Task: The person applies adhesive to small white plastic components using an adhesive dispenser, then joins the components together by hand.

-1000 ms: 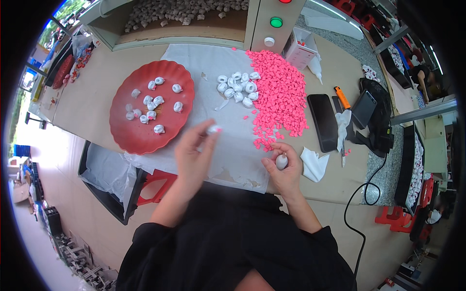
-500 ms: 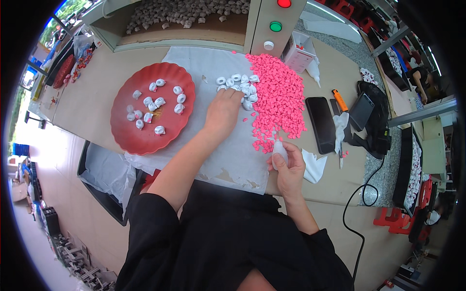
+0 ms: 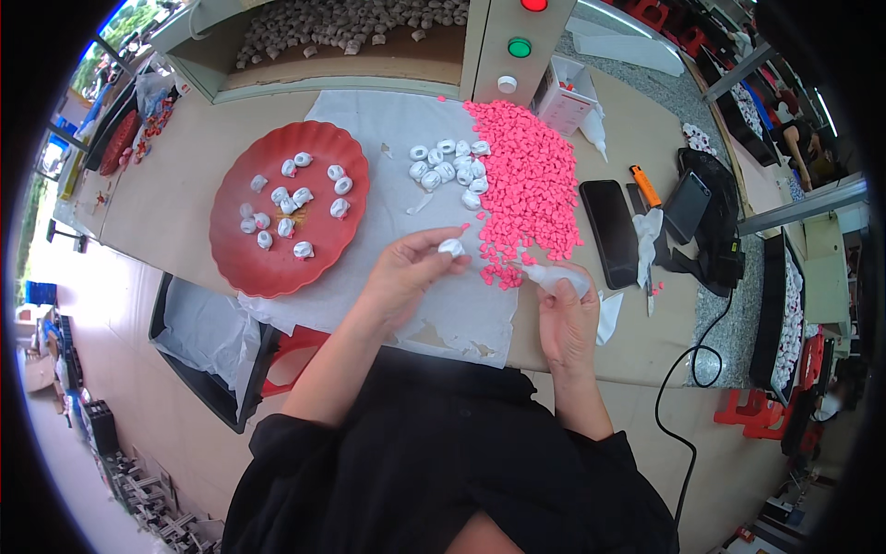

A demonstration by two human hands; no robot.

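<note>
My left hand [image 3: 397, 282] pinches a small white rounded piece [image 3: 451, 247] between thumb and fingers, just above the paper sheet [image 3: 388, 203]. In my right hand [image 3: 568, 332] lies a white squeeze bottle [image 3: 556, 276], its narrow tip aimed left toward the loose pink bits. A cluster of similar white pieces [image 3: 447, 171] rests on the paper beyond my left hand. Beside it spreads a dense heap of small pink pieces [image 3: 531, 175]. To the left, a red scalloped plate [image 3: 242, 189] carries several white pieces, some with pink on them.
A cabinet [image 3: 341, 85] full of white pieces stands at the back, with red and green lights. On the right lie a black phone [image 3: 609, 235], an orange-handled tool [image 3: 645, 186], tissues and a cable. A white box [image 3: 565, 103] and second squeeze bottle [image 3: 593, 134] sit behind.
My left hand has drawn back toward me from the white cluster, taking one white piece. The squeeze bottle in my right hand has tipped from upright to pointing left.
</note>
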